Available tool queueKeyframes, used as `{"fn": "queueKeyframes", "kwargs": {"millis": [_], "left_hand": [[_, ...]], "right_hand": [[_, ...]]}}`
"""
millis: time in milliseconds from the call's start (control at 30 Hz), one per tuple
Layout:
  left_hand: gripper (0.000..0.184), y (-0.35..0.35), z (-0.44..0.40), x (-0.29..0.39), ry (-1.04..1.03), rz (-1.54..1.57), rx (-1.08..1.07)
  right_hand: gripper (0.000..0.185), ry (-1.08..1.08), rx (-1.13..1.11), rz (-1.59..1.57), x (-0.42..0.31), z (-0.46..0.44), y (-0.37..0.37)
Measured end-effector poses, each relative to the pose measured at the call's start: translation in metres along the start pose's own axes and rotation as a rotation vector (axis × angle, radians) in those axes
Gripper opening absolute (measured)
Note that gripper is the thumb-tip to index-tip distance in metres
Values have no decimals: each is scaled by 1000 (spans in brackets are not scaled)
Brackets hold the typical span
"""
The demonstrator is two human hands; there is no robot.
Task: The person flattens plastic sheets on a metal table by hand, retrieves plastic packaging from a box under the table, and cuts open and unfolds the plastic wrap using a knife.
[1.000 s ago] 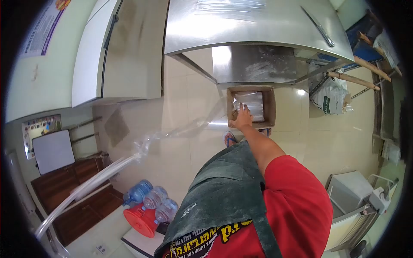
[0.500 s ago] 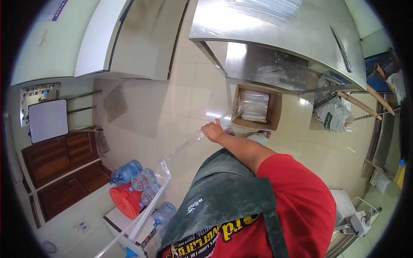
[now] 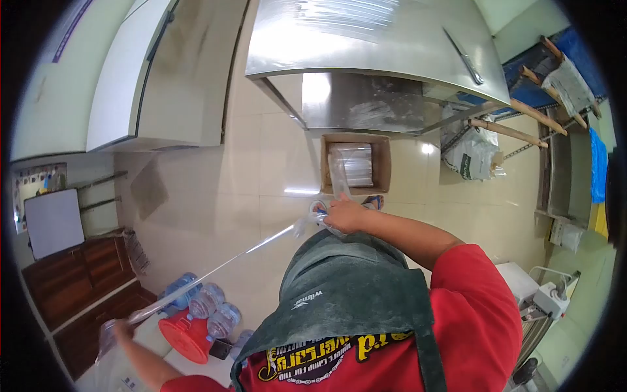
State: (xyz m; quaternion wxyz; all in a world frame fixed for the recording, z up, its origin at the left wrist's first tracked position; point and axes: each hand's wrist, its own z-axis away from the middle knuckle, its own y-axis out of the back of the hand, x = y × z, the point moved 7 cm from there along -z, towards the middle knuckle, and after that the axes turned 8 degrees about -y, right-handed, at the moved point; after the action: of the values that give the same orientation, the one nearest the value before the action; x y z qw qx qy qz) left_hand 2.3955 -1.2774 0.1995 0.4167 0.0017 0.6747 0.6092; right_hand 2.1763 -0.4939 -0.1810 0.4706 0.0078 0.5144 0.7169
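Note:
My right hand (image 3: pixel 346 214) is closed on a long strip of clear plastic (image 3: pixel 251 247) in front of the apron. From there the plastic runs up into a cardboard box (image 3: pixel 384 163) on the floor, where folded clear plastic (image 3: pixel 356 166) lies. Toward the lower left the strip stretches taut to my left hand (image 3: pixel 119 328), out at arm's length. That hand is blurred, with fingers closed round the plastic, and more plastic hangs beyond it.
A steel table (image 3: pixel 366 49) with a knife (image 3: pixel 465 57) stands ahead of the box. Water bottles (image 3: pixel 208 300) and a red lid (image 3: pixel 186 336) are at lower left. A white bag (image 3: pixel 471 155) lies under a rack at right.
My right hand has come from the box back toward my body with the plastic. My left hand has come into view at lower left, and the strip between the hands is now straighter.

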Motion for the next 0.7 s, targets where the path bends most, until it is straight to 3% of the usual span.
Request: {"fn": "queueKeyframes", "kwargs": {"millis": [100,167,200,233,267,300,333,367,433,467,533,567,633,667,700], "left_hand": [[62,-147,21,186,-431,-305,-506],[64,-183,79,346,-763,-283,-622],[74,-186,108,419,-714,-72,-449],[83,-191,157,509,-778,-63,-755],[90,-157,230,581,-957,433,-755],[103,-108,306,647,-1406,694,-535],[102,-72,374,682,-1651,961,-715],[86,-77,414,702,-1554,995,-954],[58,-63,461,723,-1403,1124,-1143],[58,-71,473,727,-1402,1119,-1143],[33,-89,458,730,-1020,1506,-1007],[33,-98,453,730,-1018,1497,-1007],[27,-86,438,718,-1224,1352,-546],[27,-75,441,713,-1027,1523,-791],[27,-88,434,710,-1020,1520,-790]], "right_hand": [[18,-3,1,93,0,9,2],[18,5,115,62,2,3,-10],[18,28,222,39,0,2,-10],[18,20,227,34,0,1,-9],[17,22,276,8,-2,2,-5],[16,28,320,-17,-3,3,-1],[16,22,318,-20,-4,4,4],[15,-6,334,-98,-1,5,16],[15,-31,348,-179,10,4,27],[12,-51,340,-324,20,0,30],[9,-71,341,-478,41,-7,35],[14,-45,298,-643,51,-11,30],[21,-11,238,-818,53,-12,14],[30,-57,326,-1028,60,-8,11],[39,-107,417,-1234,70,-5,7]]}}
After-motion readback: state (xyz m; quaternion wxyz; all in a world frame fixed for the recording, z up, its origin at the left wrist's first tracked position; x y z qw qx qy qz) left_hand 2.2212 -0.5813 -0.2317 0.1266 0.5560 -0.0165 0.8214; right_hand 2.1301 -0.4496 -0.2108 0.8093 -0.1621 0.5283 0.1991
